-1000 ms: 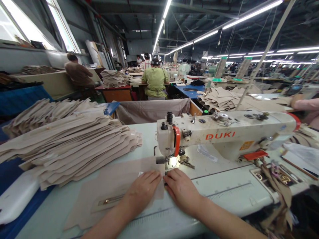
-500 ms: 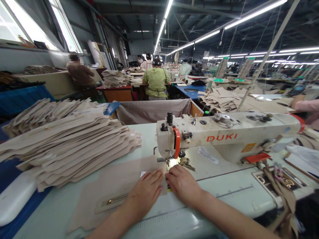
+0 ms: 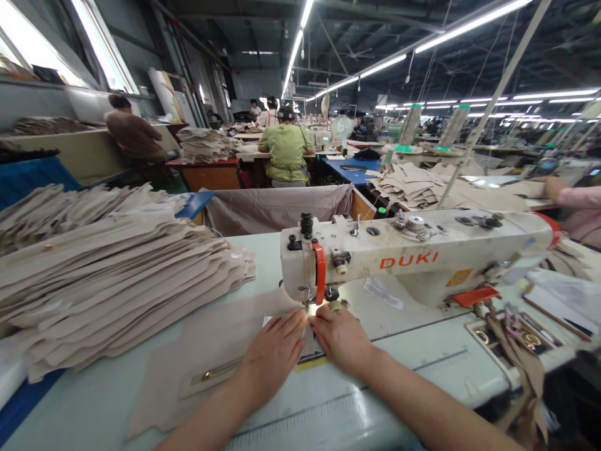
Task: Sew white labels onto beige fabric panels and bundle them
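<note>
A beige fabric panel (image 3: 164, 382) lies on the pale green table of the sewing machine (image 3: 357, 257), its right edge reaching the lit needle area. A zipper (image 3: 205, 376) with a gold-coloured pull is set into the panel. My left hand (image 3: 277, 344) rests flat on the panel, fingers stretched toward the presser foot. Beside it, my right hand (image 3: 340, 338) has bent fingers pressed together on the panel's right edge, just in front of the needle. My fingertips partly hide the presser foot and the stitching spot.
Stacked beige fabric pieces (image 3: 126, 282) stand on the left. At right are a tray with rings and straps (image 3: 516, 344) and a clipboard (image 3: 558, 310). Thread cones (image 3: 410, 128) rise behind the machine. A co-worker in green (image 3: 285, 150) sits ahead; a pink sleeve (image 3: 580, 200) shows at far right.
The view has turned slightly right. Both hands and the fabric panel have shifted a little closer to the needle. More of a yellow strip on the table shows between my hands.
</note>
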Motion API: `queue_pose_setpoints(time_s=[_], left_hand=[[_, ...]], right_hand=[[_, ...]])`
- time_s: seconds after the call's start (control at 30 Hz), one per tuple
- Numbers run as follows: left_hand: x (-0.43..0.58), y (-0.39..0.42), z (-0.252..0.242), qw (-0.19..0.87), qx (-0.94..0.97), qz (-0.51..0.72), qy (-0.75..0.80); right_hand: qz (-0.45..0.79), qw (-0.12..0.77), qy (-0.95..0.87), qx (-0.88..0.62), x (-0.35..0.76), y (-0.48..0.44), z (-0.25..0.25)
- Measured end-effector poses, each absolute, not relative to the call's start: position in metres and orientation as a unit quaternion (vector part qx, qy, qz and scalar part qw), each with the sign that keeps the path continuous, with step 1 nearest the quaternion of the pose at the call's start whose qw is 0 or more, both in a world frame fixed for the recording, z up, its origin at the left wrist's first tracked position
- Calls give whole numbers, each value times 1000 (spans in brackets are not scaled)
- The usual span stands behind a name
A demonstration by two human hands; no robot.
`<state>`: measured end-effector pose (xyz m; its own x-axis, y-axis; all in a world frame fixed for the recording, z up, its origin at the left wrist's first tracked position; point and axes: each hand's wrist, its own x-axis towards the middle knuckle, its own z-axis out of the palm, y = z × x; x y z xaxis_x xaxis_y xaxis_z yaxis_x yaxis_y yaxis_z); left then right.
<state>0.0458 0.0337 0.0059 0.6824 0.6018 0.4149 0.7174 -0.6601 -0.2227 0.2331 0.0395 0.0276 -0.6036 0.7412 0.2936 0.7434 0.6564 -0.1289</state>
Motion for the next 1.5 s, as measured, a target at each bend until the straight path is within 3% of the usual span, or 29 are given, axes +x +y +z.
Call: queue_pose_setpoints(time_s=[1.17,1.5], left_hand=[[48,33,9,114,-892,-164,-406],[48,47,10,160,-881,-145,-422]], right_hand=[[20,175,-886,-428,234,39,26],[-4,231,-881,-413,236,35,21]])
